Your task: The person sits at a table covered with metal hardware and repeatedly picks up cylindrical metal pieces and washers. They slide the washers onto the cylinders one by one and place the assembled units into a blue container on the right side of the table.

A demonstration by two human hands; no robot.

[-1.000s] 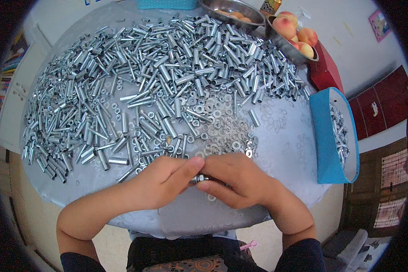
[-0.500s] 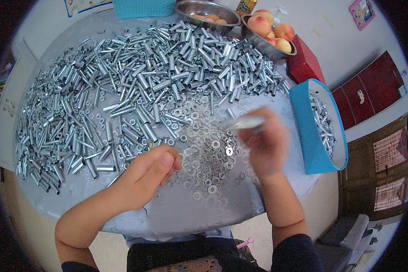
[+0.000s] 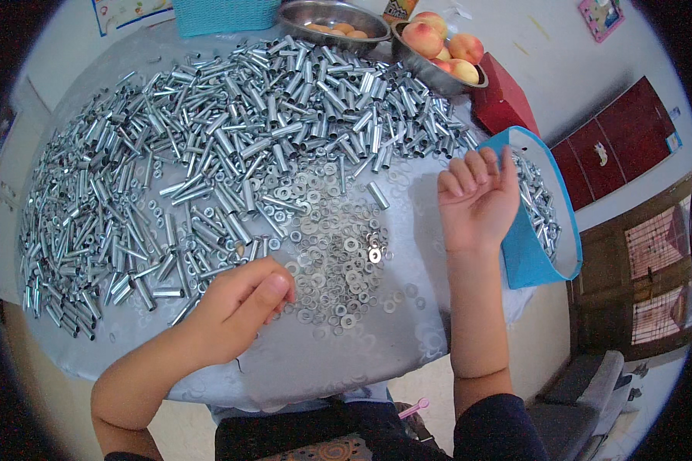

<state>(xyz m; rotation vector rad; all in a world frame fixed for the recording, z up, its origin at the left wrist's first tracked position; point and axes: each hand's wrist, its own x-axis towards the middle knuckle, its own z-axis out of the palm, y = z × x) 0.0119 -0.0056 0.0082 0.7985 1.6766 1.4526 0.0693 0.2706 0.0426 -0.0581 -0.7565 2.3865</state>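
Observation:
My left hand [image 3: 242, 307] rests at the near edge of the pile of metal tubes and bolts, its fingers curled in and the thumb on top. Whatever it may hold is hidden inside the fist. Beside the blue bin [image 3: 519, 265] on the right, my right hand [image 3: 480, 203] is raised with the palm showing and the fingers loosely bent; I see nothing in it. Many silvery bolt-like pieces [image 3: 544, 211] lie inside the bin. Between my hands spreads a patch of flat washers and rings [image 3: 338, 269]. One short metal tube [image 3: 377, 195] lies just beyond them.
A broad heap of metal tubes [image 3: 231, 115] covers the far and left parts of the table. At the back stand a turquoise basket [image 3: 227, 15], a steel bowl with eggs [image 3: 334, 38], a bowl of peaches [image 3: 438, 73] and a red box [image 3: 507, 96].
My right hand has moved right from above the washers to the blue bin, and the shiny metal piece it held is gone from it. My left hand stays closed in place.

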